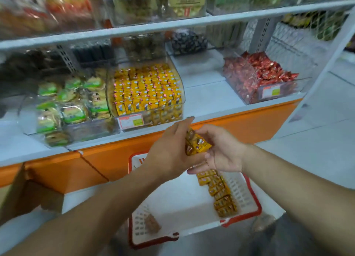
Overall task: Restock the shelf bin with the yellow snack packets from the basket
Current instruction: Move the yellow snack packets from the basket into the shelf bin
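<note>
A small bunch of yellow snack packets (197, 143) is held between both hands just above the basket. My left hand (171, 150) closes on the bunch from the left, and my right hand (223, 150) cups it from the right. Below them, a white basket with a red rim (251, 200) holds a row of more yellow packets (218, 192) along its right side. On the shelf straight ahead stands a clear bin (179, 82) filled with neat rows of the same yellow packets (146, 88).
A clear bin of green-wrapped cakes (67, 104) stands left of the yellow bin, and a bin of red packets (261, 77) stands to the right, with bare shelf between. One brown packet (152, 224) lies in the basket's near left corner. An orange shelf front (240, 125) runs below.
</note>
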